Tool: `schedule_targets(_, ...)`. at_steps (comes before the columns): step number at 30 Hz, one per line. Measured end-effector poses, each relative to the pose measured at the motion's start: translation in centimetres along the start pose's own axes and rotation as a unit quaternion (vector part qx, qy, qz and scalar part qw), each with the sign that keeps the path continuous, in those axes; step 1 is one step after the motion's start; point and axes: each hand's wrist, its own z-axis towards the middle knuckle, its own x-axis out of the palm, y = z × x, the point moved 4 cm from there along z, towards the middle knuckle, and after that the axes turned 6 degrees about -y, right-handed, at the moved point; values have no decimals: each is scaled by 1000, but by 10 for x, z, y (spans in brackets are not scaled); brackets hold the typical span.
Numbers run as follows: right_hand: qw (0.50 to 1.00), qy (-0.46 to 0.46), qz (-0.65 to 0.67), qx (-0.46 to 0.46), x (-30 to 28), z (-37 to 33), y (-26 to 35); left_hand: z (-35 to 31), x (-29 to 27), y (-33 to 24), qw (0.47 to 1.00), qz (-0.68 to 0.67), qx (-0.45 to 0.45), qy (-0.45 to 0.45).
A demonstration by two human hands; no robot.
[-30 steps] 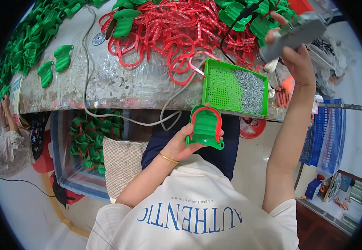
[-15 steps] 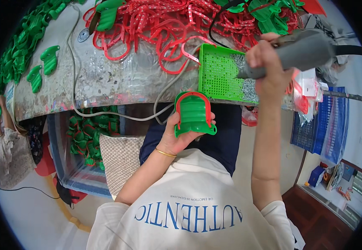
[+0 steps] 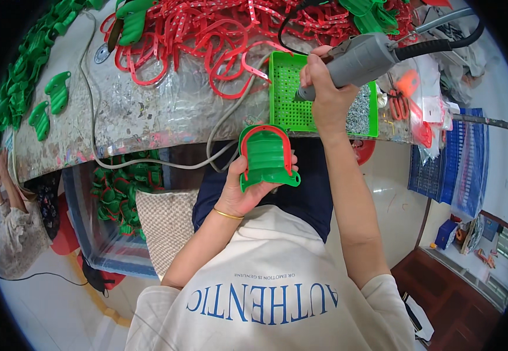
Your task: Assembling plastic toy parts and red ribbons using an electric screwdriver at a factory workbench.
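My left hand (image 3: pixel 243 190) grips a curved green plastic piece (image 3: pixel 267 153) from below, held over my lap at the table's front edge. A red strap (image 3: pixel 287 146) arches along the inside of the piece. My right hand (image 3: pixel 329 96) is wrapped round a grey electric screwdriver (image 3: pixel 356 61), its tip pointing left over a green perforated tray (image 3: pixel 289 123). Many small silvery screws (image 3: pixel 358 111) are heaped in the tray's right part. Whether the tip touches anything in the tray I cannot tell.
Red straps (image 3: pixel 207 29) are piled across the table's back. Green pieces (image 3: pixel 26 76) heap at the far left. A grey cable (image 3: pixel 93 111) loops over the front edge. Scissors (image 3: pixel 398 105) lie right of the tray. A lined bin (image 3: pixel 119 260) stands below; a person (image 3: pixel 17 228) sits at left.
My right hand has swung the electric screwdriver left and nearer to me, over the tray. My left hand still holds the green piece, almost unmoved. The view has shifted slightly.
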Motion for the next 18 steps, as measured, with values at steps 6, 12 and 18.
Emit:
schedule_targets(6, 1000, -8, -7, -6, 1, -2, -4, -1, 1, -2, 999, 35, 28, 11)
schedule_targets(12, 1000, -1, 7, -20, -2, 0, -10, -1, -3, -2, 998, 50, 23, 21)
schedule_targets(18, 999, -20, -9, -27, -3, 0, -8, -2, -5, -1, 1000, 29, 7, 0)
